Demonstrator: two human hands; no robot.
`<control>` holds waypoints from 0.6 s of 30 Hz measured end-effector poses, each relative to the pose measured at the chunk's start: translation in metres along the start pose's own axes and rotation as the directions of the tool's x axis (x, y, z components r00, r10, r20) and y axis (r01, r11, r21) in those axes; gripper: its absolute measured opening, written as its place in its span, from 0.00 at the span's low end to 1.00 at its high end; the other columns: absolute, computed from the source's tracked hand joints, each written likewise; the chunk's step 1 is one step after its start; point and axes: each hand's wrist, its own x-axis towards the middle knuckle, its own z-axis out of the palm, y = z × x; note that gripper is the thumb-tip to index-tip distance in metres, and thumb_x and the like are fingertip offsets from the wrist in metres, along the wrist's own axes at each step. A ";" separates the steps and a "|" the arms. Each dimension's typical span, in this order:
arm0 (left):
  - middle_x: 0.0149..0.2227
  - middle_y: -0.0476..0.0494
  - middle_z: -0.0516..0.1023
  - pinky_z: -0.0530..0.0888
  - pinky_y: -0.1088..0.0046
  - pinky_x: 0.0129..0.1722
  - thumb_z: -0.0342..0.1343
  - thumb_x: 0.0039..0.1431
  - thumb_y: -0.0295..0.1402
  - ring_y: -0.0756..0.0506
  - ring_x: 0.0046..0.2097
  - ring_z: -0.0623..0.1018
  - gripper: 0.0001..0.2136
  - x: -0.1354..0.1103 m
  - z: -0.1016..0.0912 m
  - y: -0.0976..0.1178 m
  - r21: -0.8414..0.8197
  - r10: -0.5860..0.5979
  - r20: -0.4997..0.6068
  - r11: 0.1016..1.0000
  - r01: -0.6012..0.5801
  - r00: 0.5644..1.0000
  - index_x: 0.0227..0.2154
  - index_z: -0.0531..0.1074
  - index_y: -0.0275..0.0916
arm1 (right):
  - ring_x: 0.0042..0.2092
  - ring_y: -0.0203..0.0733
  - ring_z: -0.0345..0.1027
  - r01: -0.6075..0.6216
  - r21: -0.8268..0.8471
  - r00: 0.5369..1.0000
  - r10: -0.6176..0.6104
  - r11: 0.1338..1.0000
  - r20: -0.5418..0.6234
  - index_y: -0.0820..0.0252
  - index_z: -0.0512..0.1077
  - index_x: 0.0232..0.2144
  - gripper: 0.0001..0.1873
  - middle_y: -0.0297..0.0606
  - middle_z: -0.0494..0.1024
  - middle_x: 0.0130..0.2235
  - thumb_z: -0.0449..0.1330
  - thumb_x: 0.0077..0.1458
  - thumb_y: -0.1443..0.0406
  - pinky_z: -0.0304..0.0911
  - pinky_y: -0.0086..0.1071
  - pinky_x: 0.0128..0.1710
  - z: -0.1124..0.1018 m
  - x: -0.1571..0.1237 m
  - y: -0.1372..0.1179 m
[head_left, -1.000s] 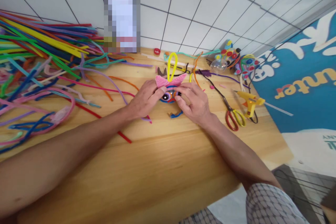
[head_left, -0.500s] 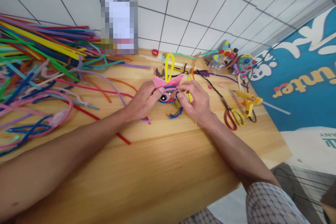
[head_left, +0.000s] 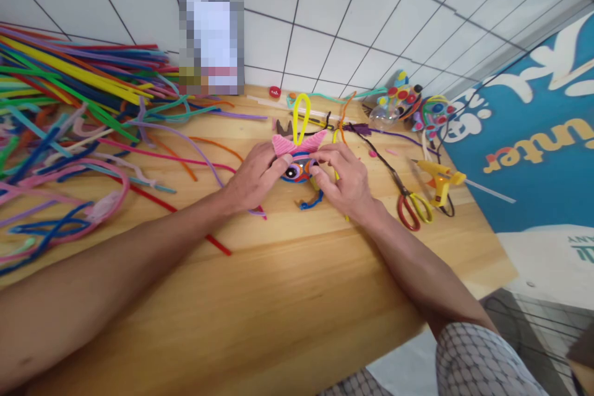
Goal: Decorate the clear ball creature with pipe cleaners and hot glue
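Note:
A small pipe-cleaner figure (head_left: 299,161) with pink ears, two round eyes and a yellow loop on top stands on the wooden table (head_left: 278,297). My left hand (head_left: 255,176) grips its left side with thumb and fingers. My right hand (head_left: 346,182) pinches a thin yellow pipe cleaner (head_left: 335,164) against the figure's right side. A short blue pipe-cleaner piece (head_left: 310,202) lies just in front of the figure, between my hands.
A big heap of coloured pipe cleaners (head_left: 69,105) covers the table's left. Red-and-yellow scissors (head_left: 413,207) and a yellow glue gun (head_left: 439,179) lie to the right. Finished colourful figures (head_left: 408,105) stand at the back right by the tiled wall. The table edge runs at right.
My right hand has taken up a yellow pipe cleaner and brought it to the figure's right side. The left hand keeps its hold on the figure.

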 end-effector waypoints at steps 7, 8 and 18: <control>0.60 0.38 0.82 0.70 0.51 0.70 0.46 0.76 0.46 0.36 0.64 0.78 0.21 0.001 0.000 0.001 0.003 -0.007 0.006 1.000 0.007 1.000 0.56 0.78 0.42 | 0.52 0.49 0.80 0.013 -0.033 1.000 -0.013 0.999 -0.002 0.55 0.77 0.51 0.10 0.45 0.84 0.49 0.61 0.72 0.63 0.77 0.46 0.51 0.001 -0.001 -0.001; 0.60 0.38 0.83 0.70 0.51 0.70 0.46 0.76 0.46 0.36 0.63 0.78 0.21 0.001 0.000 0.001 0.003 -0.010 0.007 1.000 0.010 1.000 0.56 0.79 0.42 | 0.53 0.50 0.80 0.021 -0.039 1.000 -0.021 0.999 -0.006 0.54 0.77 0.52 0.10 0.45 0.84 0.50 0.61 0.71 0.63 0.76 0.46 0.52 0.000 0.000 -0.001; 0.59 0.37 0.83 0.71 0.50 0.70 0.46 0.76 0.46 0.36 0.63 0.78 0.21 0.001 0.000 0.003 0.013 -0.011 0.009 1.000 0.011 1.000 0.55 0.79 0.43 | 0.52 0.51 0.79 0.104 -0.067 0.993 -0.099 0.992 0.062 0.54 0.77 0.57 0.15 0.46 0.84 0.52 0.61 0.71 0.63 0.77 0.48 0.52 -0.001 0.000 -0.005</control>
